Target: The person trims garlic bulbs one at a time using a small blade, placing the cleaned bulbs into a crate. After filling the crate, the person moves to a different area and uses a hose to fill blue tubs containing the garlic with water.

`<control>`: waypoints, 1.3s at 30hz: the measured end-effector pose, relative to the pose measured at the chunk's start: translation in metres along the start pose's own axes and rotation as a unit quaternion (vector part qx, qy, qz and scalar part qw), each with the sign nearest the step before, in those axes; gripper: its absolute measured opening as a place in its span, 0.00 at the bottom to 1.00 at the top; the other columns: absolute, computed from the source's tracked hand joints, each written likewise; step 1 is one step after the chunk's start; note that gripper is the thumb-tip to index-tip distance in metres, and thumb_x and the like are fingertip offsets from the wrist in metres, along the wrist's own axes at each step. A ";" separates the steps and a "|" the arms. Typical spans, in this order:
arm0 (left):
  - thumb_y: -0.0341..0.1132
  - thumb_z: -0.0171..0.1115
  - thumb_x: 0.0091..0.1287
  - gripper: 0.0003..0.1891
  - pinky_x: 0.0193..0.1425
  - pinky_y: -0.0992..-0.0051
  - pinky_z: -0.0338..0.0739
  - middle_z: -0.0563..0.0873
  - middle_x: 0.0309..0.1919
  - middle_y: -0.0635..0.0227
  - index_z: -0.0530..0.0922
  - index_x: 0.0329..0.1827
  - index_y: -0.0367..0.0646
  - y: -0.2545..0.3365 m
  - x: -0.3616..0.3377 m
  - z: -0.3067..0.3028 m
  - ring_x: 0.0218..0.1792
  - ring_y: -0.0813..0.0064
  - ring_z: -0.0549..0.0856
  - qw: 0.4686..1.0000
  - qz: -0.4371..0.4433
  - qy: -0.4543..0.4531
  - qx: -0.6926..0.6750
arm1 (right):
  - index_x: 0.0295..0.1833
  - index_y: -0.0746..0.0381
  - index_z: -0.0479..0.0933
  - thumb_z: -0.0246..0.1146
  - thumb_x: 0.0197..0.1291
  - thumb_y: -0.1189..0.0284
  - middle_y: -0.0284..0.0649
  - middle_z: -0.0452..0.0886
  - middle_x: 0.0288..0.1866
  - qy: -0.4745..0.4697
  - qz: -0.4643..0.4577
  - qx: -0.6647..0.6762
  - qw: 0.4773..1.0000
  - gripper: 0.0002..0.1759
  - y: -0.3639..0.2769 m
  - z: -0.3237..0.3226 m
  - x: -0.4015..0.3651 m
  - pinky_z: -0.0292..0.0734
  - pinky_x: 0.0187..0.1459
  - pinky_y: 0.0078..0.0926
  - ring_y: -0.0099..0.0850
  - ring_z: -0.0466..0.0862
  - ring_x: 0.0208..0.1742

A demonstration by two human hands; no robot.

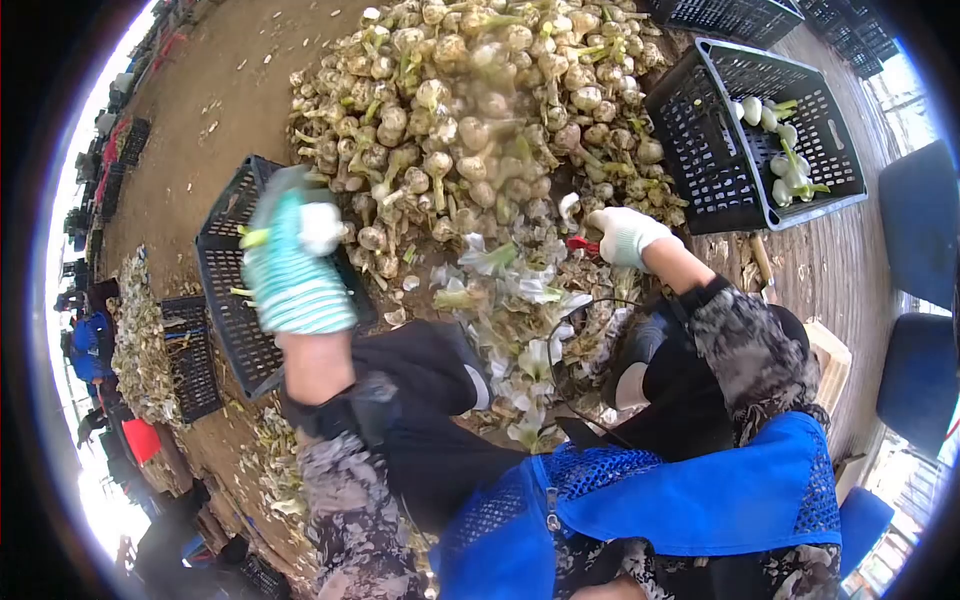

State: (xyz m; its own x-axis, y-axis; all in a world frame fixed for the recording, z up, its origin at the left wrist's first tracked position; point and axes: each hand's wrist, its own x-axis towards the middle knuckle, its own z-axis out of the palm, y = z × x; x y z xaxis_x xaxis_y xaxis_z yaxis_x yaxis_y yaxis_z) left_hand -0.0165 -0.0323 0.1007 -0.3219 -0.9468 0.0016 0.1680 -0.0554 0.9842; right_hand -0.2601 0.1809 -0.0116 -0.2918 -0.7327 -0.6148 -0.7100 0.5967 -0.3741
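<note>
My left hand (300,265), in a green-and-white striped glove, is smeared by motion over the left black crate (228,215). Its fingers are closed around a clean white garlic bulb (320,228), and a green stem stub shows on the hand's other side. My right hand (632,238), in a pale glove, is closed on a small red-handled tool (582,245) at the near edge of the pile; the tool's working end cannot be made out. Ahead of both hands lies a big heap of unpeeled garlic (450,120). Stripped garlic skins (520,290) cover the ground between my legs.
At the right stands a black crate (755,150) holding several white bulbs with green stems. More black crates (730,15) are behind it. Blue chairs (915,225) line the right edge. Far left are another garlic pile (145,340) and a person in blue (90,345).
</note>
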 end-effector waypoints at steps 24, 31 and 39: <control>0.39 0.57 0.63 0.22 0.39 0.74 0.75 0.80 0.40 0.65 0.70 0.59 0.41 -0.023 -0.038 0.053 0.32 0.76 0.78 0.915 -0.188 -0.284 0.214 | 0.47 0.64 0.73 0.64 0.44 0.60 0.51 0.80 0.39 0.186 -0.121 0.306 0.926 0.26 -0.071 -0.042 -0.029 0.75 0.41 0.35 0.44 0.81 0.41; 0.40 0.60 0.63 0.15 0.38 0.78 0.75 0.81 0.38 0.70 0.75 0.49 0.42 -0.034 -0.073 0.090 0.37 0.77 0.79 0.868 -0.254 -0.418 0.090 | 0.49 0.60 0.73 0.63 0.37 0.76 0.47 0.75 0.38 0.307 -0.301 0.124 0.894 0.26 -0.067 -0.042 -0.133 0.73 0.40 0.39 0.48 0.75 0.41; 0.35 0.54 0.61 0.18 0.48 0.62 0.74 0.79 0.44 0.62 0.70 0.54 0.40 -0.058 -0.071 0.112 0.45 0.67 0.78 0.788 -0.341 -0.439 -0.265 | 0.56 0.64 0.70 0.65 0.50 0.67 0.42 0.80 0.41 0.319 -0.076 0.519 0.790 0.27 -0.025 -0.046 -0.142 0.76 0.41 0.31 0.31 0.79 0.40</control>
State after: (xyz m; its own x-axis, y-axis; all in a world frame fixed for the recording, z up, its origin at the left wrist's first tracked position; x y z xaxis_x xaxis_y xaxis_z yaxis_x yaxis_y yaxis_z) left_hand -0.1079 0.0738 0.0631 -0.9871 -0.0684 -0.1448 -0.0323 -0.8006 0.5984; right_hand -0.2307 0.2547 0.1169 -0.7517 -0.6406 -0.1570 0.0427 0.1903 -0.9808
